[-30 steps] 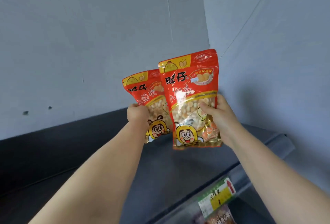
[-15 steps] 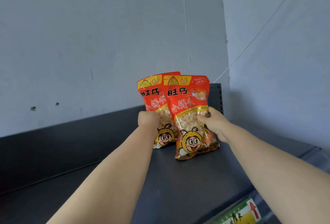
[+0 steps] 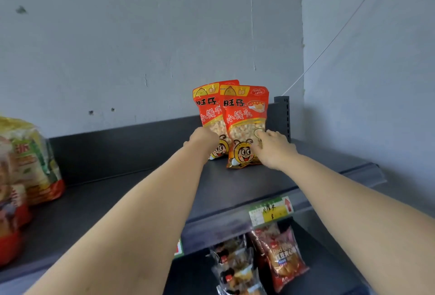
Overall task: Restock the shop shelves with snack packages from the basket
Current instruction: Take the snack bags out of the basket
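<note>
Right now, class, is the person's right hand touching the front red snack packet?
Touching. The head view shows fingertips of the right hand lying on the front red snack packet, no gap visible.

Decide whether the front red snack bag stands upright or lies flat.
Upright: the front red bag rests on its bottom edge on the shelf.
</note>
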A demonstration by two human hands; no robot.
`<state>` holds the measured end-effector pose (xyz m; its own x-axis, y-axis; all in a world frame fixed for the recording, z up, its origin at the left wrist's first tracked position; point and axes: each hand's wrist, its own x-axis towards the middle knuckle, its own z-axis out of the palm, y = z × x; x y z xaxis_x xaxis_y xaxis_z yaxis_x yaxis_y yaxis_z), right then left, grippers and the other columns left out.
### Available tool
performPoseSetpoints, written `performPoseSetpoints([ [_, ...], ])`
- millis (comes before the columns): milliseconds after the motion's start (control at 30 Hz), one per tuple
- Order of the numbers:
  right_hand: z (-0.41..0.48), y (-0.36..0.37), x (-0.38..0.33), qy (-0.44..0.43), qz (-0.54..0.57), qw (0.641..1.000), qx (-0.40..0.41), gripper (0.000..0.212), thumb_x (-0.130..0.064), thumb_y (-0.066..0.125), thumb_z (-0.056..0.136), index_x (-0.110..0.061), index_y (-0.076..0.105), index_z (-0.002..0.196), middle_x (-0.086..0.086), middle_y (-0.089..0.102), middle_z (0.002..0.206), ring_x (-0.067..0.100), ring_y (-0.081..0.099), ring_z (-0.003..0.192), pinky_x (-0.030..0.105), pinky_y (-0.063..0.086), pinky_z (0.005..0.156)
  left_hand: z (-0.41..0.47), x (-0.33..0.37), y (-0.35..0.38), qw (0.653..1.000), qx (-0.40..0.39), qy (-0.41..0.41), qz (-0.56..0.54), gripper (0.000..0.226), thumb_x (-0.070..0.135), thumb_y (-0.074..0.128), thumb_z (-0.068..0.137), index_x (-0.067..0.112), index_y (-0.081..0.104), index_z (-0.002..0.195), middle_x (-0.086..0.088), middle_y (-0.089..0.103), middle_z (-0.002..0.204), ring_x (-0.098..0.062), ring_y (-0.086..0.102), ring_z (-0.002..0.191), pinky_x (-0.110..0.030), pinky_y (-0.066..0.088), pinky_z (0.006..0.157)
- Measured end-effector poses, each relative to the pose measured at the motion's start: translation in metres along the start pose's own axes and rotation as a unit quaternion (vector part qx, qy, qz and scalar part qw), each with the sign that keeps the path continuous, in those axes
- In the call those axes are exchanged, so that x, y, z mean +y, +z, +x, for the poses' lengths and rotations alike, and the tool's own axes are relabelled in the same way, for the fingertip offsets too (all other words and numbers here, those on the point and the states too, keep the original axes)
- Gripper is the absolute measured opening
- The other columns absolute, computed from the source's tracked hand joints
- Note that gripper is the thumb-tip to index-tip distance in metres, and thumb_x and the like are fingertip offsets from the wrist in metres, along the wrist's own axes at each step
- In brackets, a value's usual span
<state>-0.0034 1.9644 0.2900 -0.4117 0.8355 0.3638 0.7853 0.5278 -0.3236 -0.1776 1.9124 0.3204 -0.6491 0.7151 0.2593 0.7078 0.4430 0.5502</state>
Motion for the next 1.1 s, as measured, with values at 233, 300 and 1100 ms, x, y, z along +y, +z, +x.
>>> performPoseSetpoints([
  [233, -0.082, -0.006, -0.037, -0.064, 0.010, 0.997, 0.028, 0.045, -0.044, 0.042, 0.100, -0.020, 0.042, 0.138, 0.007, 0.044, 0.143, 0.033, 0.036, 0.133, 0.048, 0.040, 0.097, -0.119, -0.039, -0.054, 0.995, 0.031, 0.049, 0.079, 0.053, 0.006, 0.043, 0.091, 0.030, 0.050, 0.138, -0.005, 0.042, 0.143, -0.030, 0.027, 0.136, -0.049, 0.039, 0.105],
  [300, -0.107, -0.008, -0.057, -0.096, 0.022, 0.994, 0.049, 0.044, -0.042, 0.042, 0.100, -0.019, 0.043, 0.138, 0.006, 0.047, 0.141, 0.031, 0.038, 0.132, 0.045, 0.040, 0.097, -0.145, -0.056, -0.068, 0.993, 0.057, 0.053, 0.087, 0.051, 0.006, 0.045, 0.092, 0.030, 0.052, 0.136, -0.004, 0.041, 0.146, -0.030, 0.026, 0.137, -0.049, 0.038, 0.106],
  [1100, -0.444, 0.120, -0.281, -0.196, 0.113, 0.956, -0.185, 0.040, -0.040, 0.041, 0.102, -0.021, 0.045, 0.138, 0.004, 0.046, 0.145, 0.029, 0.038, 0.134, 0.046, 0.036, 0.100, -0.432, -0.377, -0.217, 0.978, -0.043, -0.140, 0.150, 0.039, 0.008, 0.047, 0.096, 0.017, 0.059, 0.132, -0.005, 0.060, 0.132, -0.027, 0.056, 0.118, -0.033, 0.047, 0.098],
])
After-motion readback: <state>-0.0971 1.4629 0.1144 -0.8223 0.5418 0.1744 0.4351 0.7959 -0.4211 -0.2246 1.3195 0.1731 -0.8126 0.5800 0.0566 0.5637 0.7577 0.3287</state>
